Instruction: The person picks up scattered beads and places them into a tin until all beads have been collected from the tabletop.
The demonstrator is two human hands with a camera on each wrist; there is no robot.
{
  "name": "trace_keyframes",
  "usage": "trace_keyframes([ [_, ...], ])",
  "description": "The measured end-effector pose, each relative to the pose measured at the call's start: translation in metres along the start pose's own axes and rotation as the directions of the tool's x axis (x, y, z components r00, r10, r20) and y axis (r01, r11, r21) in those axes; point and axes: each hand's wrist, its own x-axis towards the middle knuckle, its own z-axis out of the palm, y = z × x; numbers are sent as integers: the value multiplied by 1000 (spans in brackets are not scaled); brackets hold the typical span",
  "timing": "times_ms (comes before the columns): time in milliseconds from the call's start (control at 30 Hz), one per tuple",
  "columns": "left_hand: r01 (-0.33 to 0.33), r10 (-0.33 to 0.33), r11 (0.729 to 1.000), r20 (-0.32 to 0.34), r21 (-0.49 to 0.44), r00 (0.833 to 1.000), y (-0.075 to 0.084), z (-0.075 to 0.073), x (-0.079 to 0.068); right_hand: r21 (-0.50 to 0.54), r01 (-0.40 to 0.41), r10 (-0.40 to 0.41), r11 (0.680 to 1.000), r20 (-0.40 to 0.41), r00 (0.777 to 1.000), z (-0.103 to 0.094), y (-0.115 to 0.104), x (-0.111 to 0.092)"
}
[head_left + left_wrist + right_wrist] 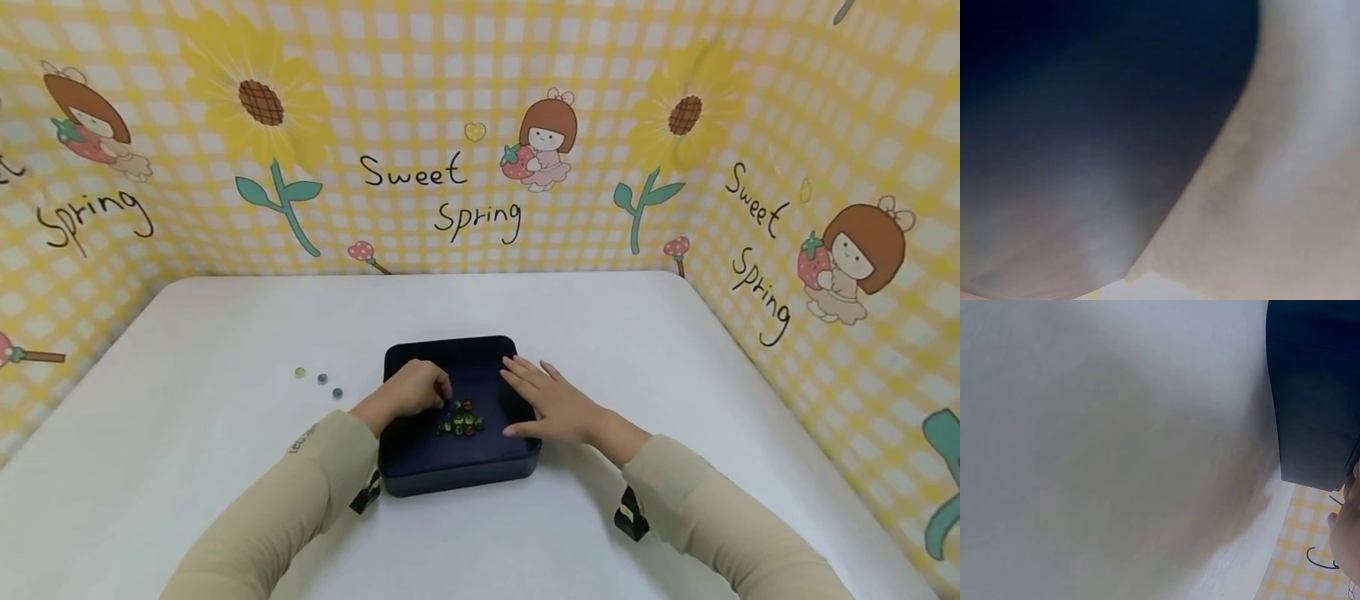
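A dark navy rectangular tray [457,475] stands on the white table in the head view. Inside it lies a loose pile of small shiny glass beads [460,427], mostly green, with some red or amber. My left hand [415,387] reaches over the tray's left rim, its fingers bent down beside the upper left of the pile. Its fingertips are partly hidden, so whether they pinch a bead does not show. At the right rim, my right hand [555,407] rests with fingers spread and straight. The tray's outer wall [1316,419] fills a corner of the right wrist view.
Left of the tray, a pale yellow-green bead [300,372] and two bluish beads, an upper one [322,379] and a lower one [337,393], lie on the white table [480,304]. Yellow checked cloth [420,100] surrounds the table's back and sides. The left wrist view is blurred.
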Motion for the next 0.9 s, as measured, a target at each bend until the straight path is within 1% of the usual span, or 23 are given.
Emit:
trace_keyframes([
  [133, 5, -5, 1000, 14, -9, 1000, 0, 3, 0, 1, -9, 9, 1000, 16, 1000, 2, -1, -2],
  [233, 4, -3, 1000, 13, -12, 1000, 1, 3, 0, 8, -8, 8, 1000, 22, 1000, 1, -2, -2],
  [433, -19, 19, 999, -4, -41, 1000, 2, -4, -2, 16, -7, 7, 1000, 15, 1000, -1, -3, -1],
  [600, -28, 23, 996, -51, -86, 998, -2, -15, -6, 22, -5, 5, 1000, 12, 1000, 0, -1, 0],
  [767, -16, 2, 987, -92, -159, 996, -8, -26, -12, 18, -4, 3, 1000, 7, 1000, 0, 1, 1],
  [900, -14, -16, 979, -145, -201, 989, -15, -35, -20, 8, -4, 4, 1000, 7, 1000, 0, 2, 1],
])
